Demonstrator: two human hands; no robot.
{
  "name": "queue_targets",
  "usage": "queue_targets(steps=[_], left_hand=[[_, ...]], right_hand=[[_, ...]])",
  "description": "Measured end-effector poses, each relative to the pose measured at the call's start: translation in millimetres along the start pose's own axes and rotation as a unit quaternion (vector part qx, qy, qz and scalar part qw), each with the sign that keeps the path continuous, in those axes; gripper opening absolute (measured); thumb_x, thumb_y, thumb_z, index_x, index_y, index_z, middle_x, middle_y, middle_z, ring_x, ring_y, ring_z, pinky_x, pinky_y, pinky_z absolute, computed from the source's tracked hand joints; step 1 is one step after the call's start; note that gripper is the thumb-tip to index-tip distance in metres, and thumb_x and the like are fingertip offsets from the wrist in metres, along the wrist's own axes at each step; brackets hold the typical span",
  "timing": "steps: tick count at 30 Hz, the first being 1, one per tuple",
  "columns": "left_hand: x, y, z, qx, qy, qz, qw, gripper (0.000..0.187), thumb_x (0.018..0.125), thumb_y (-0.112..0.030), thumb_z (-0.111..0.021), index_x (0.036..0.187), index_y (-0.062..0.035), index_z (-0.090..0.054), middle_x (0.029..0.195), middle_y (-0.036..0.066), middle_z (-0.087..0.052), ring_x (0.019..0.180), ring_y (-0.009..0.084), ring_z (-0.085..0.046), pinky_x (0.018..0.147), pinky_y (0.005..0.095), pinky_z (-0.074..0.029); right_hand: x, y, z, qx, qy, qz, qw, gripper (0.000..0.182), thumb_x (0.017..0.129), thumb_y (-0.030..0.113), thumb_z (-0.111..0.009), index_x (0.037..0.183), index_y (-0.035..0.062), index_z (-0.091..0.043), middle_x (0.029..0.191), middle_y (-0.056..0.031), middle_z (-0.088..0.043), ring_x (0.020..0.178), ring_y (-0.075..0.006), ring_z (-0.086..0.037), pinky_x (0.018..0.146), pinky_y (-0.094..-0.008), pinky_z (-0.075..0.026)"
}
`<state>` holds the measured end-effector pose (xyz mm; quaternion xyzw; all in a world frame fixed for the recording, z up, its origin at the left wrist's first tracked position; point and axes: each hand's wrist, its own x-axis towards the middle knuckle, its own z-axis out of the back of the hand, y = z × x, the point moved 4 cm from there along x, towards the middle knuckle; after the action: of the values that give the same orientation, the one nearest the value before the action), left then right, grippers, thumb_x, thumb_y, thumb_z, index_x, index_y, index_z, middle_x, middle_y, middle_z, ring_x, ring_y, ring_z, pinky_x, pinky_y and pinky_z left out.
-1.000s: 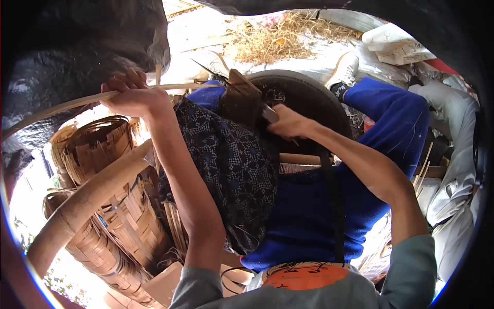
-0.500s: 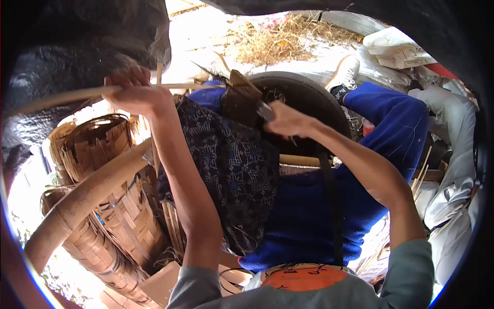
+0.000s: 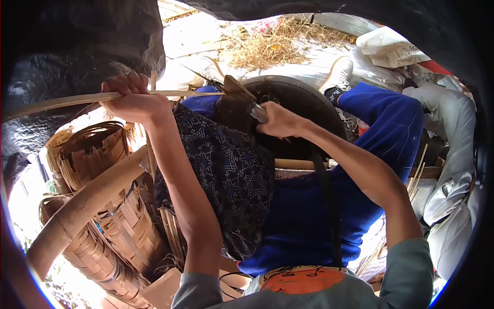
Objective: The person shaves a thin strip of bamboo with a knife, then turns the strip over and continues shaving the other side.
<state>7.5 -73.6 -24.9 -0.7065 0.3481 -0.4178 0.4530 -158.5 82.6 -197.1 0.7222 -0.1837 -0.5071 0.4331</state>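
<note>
My left hand (image 3: 131,98) is closed around a long pale bamboo strip (image 3: 56,104), which runs from the left edge of view across to a flat brown piece (image 3: 236,90) with an angled edge. My right hand (image 3: 278,119) is wrapped round the grey handle (image 3: 258,112) of a knife. Its blade is hard to make out against the brown and dark surfaces. Beneath that hand lies a round black basin-like object (image 3: 314,110). A dark patterned cloth (image 3: 226,180) drapes over my left thigh, below the strip.
Woven bamboo baskets (image 3: 95,149) stand at the left, with a thick bamboo pole (image 3: 85,206) slanting across them. Dry shavings (image 3: 267,46) are heaped beyond my feet. White sacks (image 3: 447,154) lie at the right. Black sheeting (image 3: 77,46) hangs at the upper left.
The strip now lies straighter and a little lower near the brown piece. My right hand and the knife handle have shifted slightly left; my left hand stays closed on the strip.
</note>
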Motion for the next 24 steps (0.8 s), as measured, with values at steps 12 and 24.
queue_targets(steps=[12,24], left_hand=[[9,-2,14,-0.002,-0.041,0.004,0.999,0.041,0.089,-0.028,-0.032,0.050,-0.0171,-0.022,0.047,-0.002,-0.017,0.041,0.0098,-0.015,0.041,0.0254,-0.015],[10,-6,26,-0.206,0.210,0.148,0.944,0.047,0.093,-0.024,-0.035,0.047,-0.0155,-0.028,0.047,-0.001,-0.024,0.042,0.0092,-0.021,0.044,0.0253,-0.020]], right_hand=[[25,-107,-8,-0.063,-0.023,-0.003,0.998,0.019,0.068,0.014,-0.061,0.082,0.0015,-0.055,0.056,-0.0035,-0.052,0.050,-0.0118,-0.051,0.041,-0.0296,-0.040],[-5,2,15,0.068,-0.027,0.042,0.996,0.013,0.073,0.010,-0.056,0.078,0.0002,-0.050,0.054,-0.0046,-0.050,0.042,-0.0124,-0.049,0.040,-0.0295,-0.040]])
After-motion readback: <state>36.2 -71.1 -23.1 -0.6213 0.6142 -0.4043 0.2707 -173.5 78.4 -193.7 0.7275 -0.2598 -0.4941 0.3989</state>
